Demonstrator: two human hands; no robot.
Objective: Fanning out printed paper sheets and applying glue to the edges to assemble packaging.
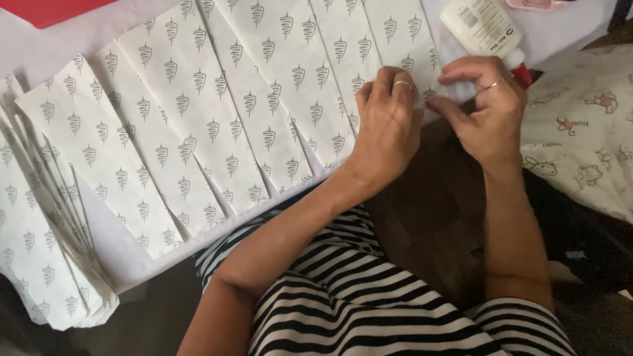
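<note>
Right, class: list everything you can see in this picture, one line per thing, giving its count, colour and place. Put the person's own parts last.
paper bags: many, white with grey pattern, overlapped in a row across the table
stacked bags: pile, same print, far left
glue bottle: one, white with red tip, top right
red sheet: one, top left corner
printed cloth: one, cream, right
left hand: pressing the rightmost bag's edge
right hand: fingertips on same bag
</note>
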